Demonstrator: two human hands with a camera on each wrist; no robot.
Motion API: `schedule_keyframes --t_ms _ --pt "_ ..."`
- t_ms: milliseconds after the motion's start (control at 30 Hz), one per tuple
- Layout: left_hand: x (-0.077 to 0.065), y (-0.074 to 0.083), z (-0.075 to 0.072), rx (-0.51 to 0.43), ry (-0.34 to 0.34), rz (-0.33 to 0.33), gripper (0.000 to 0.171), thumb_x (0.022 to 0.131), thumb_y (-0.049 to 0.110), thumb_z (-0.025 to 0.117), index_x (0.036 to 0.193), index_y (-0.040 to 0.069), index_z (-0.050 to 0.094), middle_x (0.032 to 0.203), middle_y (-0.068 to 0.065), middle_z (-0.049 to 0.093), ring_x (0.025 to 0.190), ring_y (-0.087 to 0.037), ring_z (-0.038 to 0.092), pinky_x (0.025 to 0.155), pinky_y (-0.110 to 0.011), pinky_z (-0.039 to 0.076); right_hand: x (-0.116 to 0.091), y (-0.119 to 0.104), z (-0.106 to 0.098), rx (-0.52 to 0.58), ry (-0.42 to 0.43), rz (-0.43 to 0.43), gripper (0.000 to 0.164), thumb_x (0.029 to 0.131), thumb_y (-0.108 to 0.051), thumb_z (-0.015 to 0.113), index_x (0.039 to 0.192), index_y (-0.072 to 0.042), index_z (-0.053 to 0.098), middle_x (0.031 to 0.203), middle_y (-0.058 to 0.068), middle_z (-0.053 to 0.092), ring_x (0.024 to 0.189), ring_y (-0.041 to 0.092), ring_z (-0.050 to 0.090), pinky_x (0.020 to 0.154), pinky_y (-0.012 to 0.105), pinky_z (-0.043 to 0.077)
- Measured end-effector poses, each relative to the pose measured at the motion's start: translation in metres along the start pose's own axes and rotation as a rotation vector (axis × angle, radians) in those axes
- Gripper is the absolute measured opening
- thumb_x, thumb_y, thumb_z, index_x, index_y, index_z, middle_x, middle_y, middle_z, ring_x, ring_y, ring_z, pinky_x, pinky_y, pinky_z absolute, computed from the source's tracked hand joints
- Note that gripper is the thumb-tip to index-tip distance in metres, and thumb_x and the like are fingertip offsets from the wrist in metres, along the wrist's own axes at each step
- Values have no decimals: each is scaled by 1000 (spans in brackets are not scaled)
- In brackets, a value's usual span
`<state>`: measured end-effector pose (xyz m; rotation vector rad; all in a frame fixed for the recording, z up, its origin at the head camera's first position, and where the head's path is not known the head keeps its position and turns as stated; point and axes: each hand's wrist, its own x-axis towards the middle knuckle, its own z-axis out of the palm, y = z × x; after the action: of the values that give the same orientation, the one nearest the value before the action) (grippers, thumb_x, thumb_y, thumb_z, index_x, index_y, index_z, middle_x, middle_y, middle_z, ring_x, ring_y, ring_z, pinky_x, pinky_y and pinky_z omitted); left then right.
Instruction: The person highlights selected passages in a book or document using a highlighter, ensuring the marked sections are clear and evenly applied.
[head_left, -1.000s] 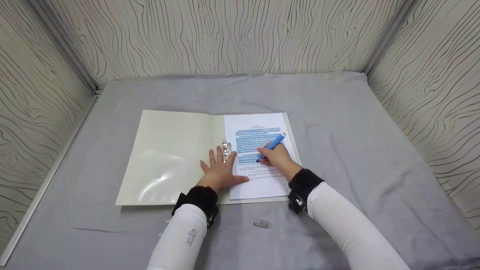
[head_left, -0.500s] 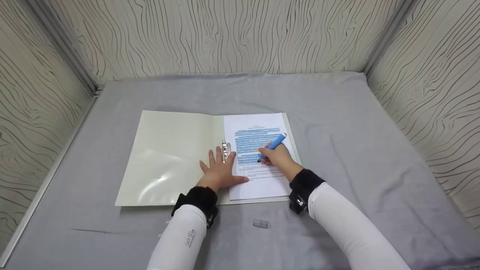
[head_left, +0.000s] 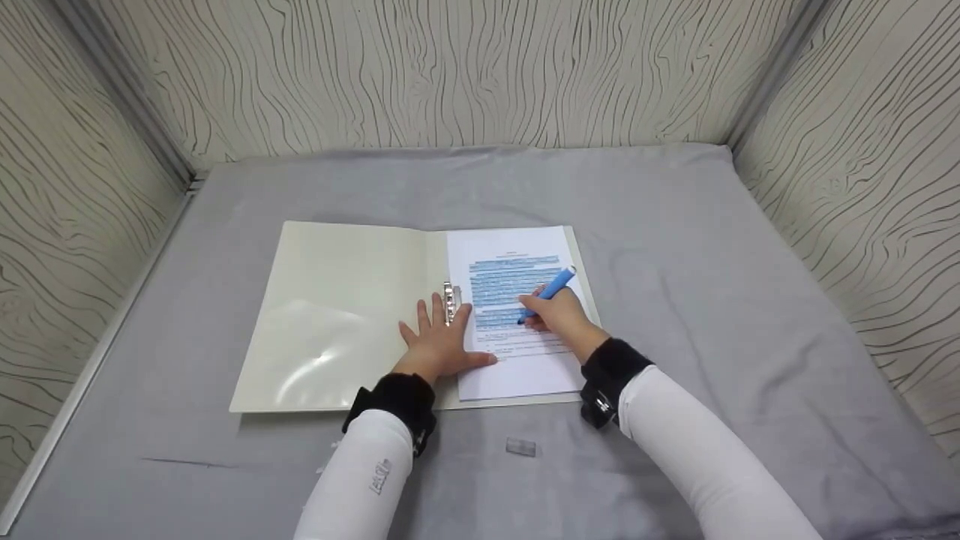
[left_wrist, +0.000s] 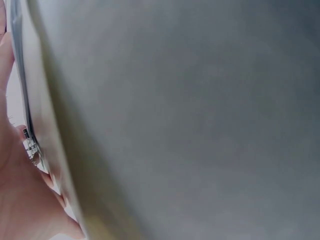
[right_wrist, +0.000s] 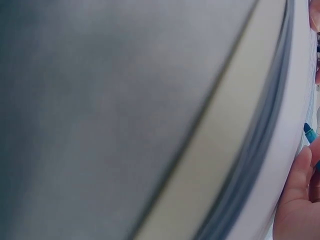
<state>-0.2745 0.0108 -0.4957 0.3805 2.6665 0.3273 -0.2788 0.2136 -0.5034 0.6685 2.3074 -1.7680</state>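
Note:
In the head view my right hand grips a blue highlighter, its dark tip down on a printed sheet. Blue marking covers the upper lines of text; the lower lines are unmarked. My left hand lies with fingers spread, its thumb on the sheet and the other fingers over the spine area beside the metal ring clip. The sheet rests on the right side of an open cream binder. In the right wrist view the highlighter's tip shows beyond my thumb.
A small grey translucent piece, perhaps a marker cap, lies on the grey cloth in front of the binder. Patterned panels enclose the table at the back and both sides.
My right hand has slid slightly to the right with the highlighter, its tip passing along a line of text. The left hand stays in place.

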Motion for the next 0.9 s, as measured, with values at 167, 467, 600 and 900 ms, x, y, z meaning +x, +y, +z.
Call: schedule_keyframes --t_ms 167,467,600,900 --pt "0 0 0 -3 -6 0 100 69 72 61 149 28 21 154 -19 -5 138 -41 -10 101 -67 2 1 1 -2 -3 6 8 22 87 -18 66 94 -1 54 68 6 60 54 9 61 52 20 50" --pt "1 0 1 -12 -5 1 100 69 72 62 149 28 21 154 -19 -6 138 -41 -10 101 -67 1 -2 0 -4 1 3 18 24 88 -19 65 98 0 53 70 8 61 56 10 61 53 20 50" --pt "-1 2 0 -8 -3 -2 100 69 71 62 149 28 22 154 -19 -5 138 -41 -10 101 -67 1 -2 1 -6 -15 2 17 24 88 -19 64 98 -1 53 71 7 61 57 10 61 53 20 49" --pt "0 2 0 19 -7 -11 100 69 73 60 149 28 20 154 -19 -5 138 -41 -10 101 -67 2 -1 2 -9 -36 5 14 24 89 -20 64 98 -1 52 75 9 61 60 11 61 56 20 50"
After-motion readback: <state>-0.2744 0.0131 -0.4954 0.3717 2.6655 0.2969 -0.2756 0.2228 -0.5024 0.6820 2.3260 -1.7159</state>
